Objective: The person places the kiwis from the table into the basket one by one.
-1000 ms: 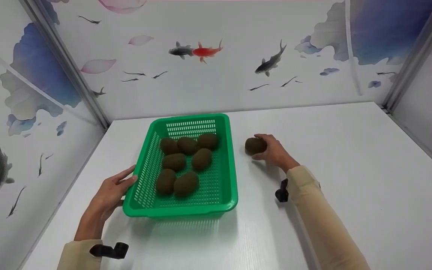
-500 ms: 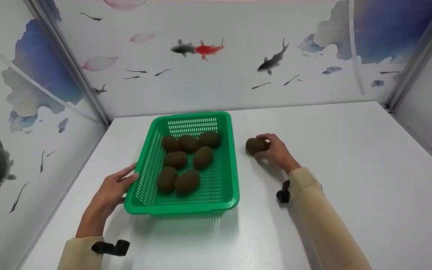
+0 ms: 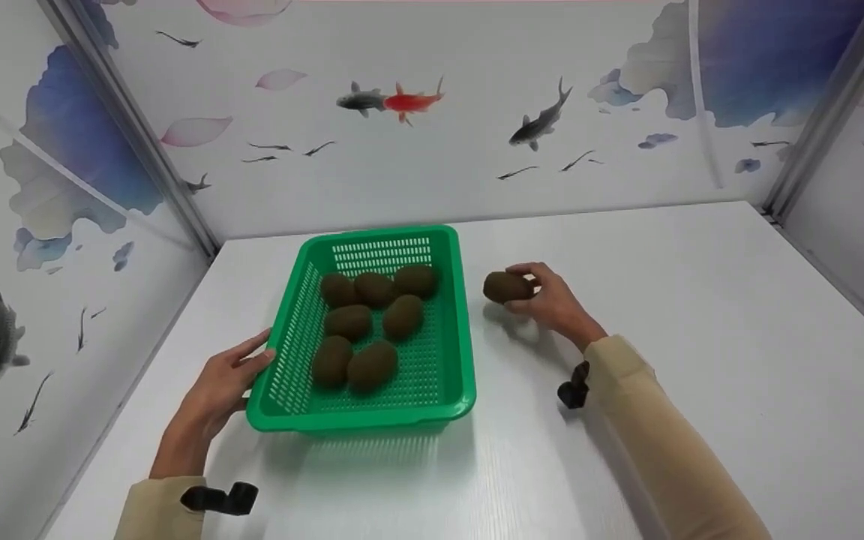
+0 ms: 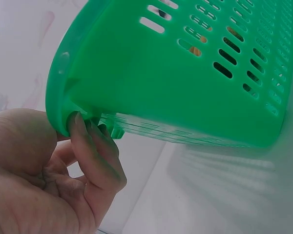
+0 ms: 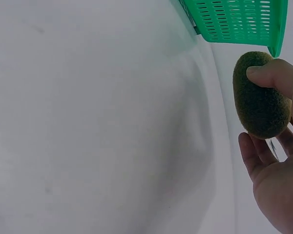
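In the head view a brown, fuzzy kiwi is pinched in my right hand, just right of the basket. The right wrist view has the thumb across one side of this kiwi, with fingertips under its lower end. A green plastic basket with slotted walls stands on the white table. My left hand grips its left rim, and the left wrist view shows the fingers curled under that rim. Several kiwis lie on the basket floor.
White table surface extends to the right of the basket. White panels printed with fish and petals stand at the back and both sides, joined by metal posts. A black device is strapped to each wrist.
My right hand has closed its grip on the kiwi and brought it slightly up and left, with its shadow now showing below. The left hand and basket have stayed in place.
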`<state>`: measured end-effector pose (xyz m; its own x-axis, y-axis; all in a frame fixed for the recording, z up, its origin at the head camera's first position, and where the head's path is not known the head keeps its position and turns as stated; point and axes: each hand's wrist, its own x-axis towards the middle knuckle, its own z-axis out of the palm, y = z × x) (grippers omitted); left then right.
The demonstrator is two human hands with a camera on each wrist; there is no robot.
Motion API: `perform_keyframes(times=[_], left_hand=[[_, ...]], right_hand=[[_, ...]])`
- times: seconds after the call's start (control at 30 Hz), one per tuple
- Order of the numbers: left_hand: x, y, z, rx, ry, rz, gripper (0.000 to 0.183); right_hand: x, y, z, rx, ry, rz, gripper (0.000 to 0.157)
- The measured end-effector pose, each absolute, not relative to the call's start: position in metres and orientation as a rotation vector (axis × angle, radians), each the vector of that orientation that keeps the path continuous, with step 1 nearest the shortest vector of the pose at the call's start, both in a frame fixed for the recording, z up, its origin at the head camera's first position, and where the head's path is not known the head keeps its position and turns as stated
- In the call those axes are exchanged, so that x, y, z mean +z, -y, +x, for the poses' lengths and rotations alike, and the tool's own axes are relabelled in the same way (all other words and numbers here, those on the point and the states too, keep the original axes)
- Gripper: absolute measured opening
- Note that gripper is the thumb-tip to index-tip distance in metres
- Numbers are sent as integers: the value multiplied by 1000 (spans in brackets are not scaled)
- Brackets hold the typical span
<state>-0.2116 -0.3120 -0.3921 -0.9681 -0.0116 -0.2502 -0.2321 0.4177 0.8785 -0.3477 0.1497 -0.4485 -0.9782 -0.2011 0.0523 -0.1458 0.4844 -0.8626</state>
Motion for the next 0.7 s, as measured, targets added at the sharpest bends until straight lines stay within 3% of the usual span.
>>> perform_keyframes(times=[0.7], left_hand=[[-391,313,-210,1612,-2442,-187,60]], right_hand=[[-407,-155,-336,-1624,-2623,-468,59]])
